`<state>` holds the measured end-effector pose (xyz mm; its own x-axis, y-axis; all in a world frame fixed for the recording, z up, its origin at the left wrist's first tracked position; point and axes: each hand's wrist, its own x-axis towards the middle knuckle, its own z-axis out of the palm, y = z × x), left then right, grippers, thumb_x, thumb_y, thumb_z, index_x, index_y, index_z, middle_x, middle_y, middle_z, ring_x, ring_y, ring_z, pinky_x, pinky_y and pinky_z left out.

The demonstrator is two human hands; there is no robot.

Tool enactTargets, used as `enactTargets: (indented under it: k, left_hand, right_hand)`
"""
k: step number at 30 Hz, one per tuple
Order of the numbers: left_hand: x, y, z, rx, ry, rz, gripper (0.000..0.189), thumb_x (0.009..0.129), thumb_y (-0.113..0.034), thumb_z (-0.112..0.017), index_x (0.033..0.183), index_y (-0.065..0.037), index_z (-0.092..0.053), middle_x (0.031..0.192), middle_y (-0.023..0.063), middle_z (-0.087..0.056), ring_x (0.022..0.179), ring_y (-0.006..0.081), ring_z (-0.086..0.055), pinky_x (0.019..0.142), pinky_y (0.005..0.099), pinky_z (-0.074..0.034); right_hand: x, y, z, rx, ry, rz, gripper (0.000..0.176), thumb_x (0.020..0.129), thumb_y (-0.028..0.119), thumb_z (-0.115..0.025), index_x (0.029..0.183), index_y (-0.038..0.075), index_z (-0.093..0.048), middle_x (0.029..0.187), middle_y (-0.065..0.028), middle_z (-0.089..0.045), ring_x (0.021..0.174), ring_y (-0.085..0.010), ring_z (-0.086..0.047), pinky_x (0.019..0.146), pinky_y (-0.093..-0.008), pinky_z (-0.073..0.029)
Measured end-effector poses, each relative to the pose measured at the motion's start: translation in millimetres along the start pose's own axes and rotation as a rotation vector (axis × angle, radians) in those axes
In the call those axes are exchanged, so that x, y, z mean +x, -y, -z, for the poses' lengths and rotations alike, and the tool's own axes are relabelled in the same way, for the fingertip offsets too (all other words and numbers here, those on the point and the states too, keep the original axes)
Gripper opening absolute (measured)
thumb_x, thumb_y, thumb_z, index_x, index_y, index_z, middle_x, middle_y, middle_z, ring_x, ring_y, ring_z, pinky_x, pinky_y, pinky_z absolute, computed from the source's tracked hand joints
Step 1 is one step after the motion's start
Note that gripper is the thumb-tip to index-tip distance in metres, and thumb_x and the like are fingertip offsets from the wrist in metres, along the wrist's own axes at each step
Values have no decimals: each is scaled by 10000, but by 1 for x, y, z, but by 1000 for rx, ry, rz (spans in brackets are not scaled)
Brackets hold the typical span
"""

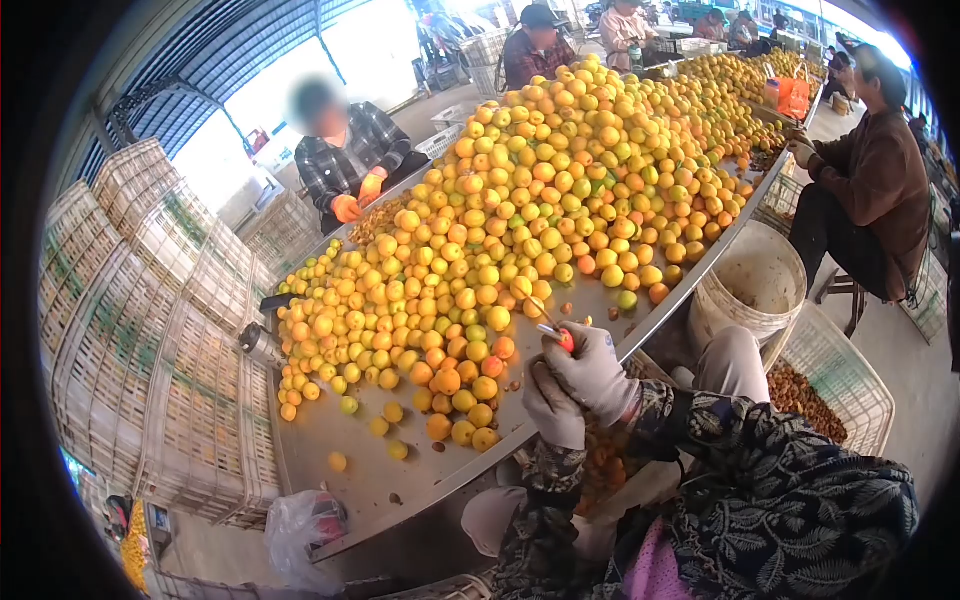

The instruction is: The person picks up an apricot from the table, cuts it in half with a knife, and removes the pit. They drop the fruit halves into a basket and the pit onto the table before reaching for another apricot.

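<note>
Both my hands are in pale gloves and close together, just over the near edge of the metal table. My right hand [592, 372] is closed round a small tool with a red handle [566, 341] and a thin metal tip pointing toward the fruit. Against it, slightly lower, my left hand [553, 405] is curled shut; whatever lies inside its fingers is hidden. Beyond them a large heap of yellow-orange apricots [500, 230] covers much of the table [370, 480]. A few loose fruits lie near the table's front.
Stacked plastic crates [150, 340] stand at the left. To my right are a white bucket [750, 280] and a crate [850, 390] holding brown pits or pieces. A plastic bag [300, 535] hangs at the table corner. A person with orange gloves [358, 195] works opposite; others sit along the table.
</note>
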<state>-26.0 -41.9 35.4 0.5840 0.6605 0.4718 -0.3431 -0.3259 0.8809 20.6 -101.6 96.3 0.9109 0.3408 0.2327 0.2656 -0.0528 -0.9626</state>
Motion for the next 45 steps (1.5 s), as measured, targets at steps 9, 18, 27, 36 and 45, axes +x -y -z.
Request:
enactTargets:
  k: [9,18,27,36,45]
  left_hand:
    - [-2,41,17,362,-82,-351,362,999,-255,-420,1134,61,-531,1036,197,-569,929,242,-580,795,371,-472]
    - [-3,35,30,479,246,58,389,1002,-292,-424,1170,41,-533,1115,130,-562,1034,212,-568,870,345,-471]
    - [16,9,28,-13,155,34,331,1006,-275,-411,1177,-14,-521,1060,67,-556,946,164,-547,837,314,-457]
    - [26,-4,32,37,166,-101,251,931,-70,-466,1161,17,-518,1140,104,-536,818,152,-548,740,306,-476]
    - [21,-8,23,468,277,-416,327,918,-164,-495,1164,47,-538,986,248,-608,838,405,-616,724,426,-495]
  right_hand:
    - [10,-8,-15,-419,75,373,211,748,232,-634,721,30,-580,661,-164,-557,655,-367,-575,593,-413,-457]
    - [17,-15,-12,-554,239,493,185,714,234,-644,726,58,-590,690,-144,-584,695,-370,-590,616,-449,-468]
    - [30,-12,-14,-222,277,218,198,853,243,-618,856,44,-613,798,-139,-578,694,-264,-586,659,-355,-481]
    - [24,-38,-12,544,207,-348,374,919,378,-577,1008,15,-584,664,-19,-571,486,-87,-531,413,-226,-419]
    - [16,-34,3,589,221,-408,266,937,269,-571,998,13,-607,795,12,-595,737,-63,-557,635,-224,-463]
